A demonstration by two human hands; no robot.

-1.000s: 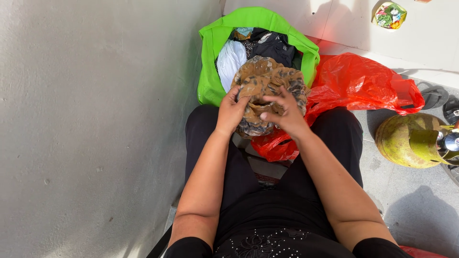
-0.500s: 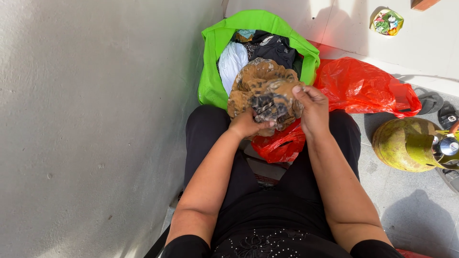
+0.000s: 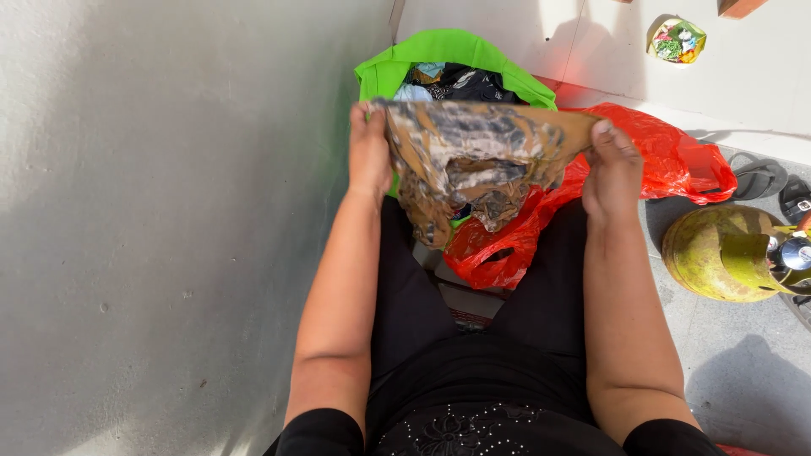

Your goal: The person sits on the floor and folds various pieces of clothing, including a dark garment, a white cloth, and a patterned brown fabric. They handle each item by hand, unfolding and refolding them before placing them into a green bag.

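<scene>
Brown patterned cloth point(image 3: 481, 156), one, gripped taut between two hands point(image 3: 369, 152) point(image 3: 612, 165).

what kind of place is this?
Probably a home's back porch or yard corner: bare concrete wall and floor, a green gas cylinder, dark sandals, and a bright green fabric bag stuffed with clothes.

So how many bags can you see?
2. A green bag full of clothes sits behind the brown cloth the hands hold. A red plastic bag lies right of it. More could be hidden.
</scene>
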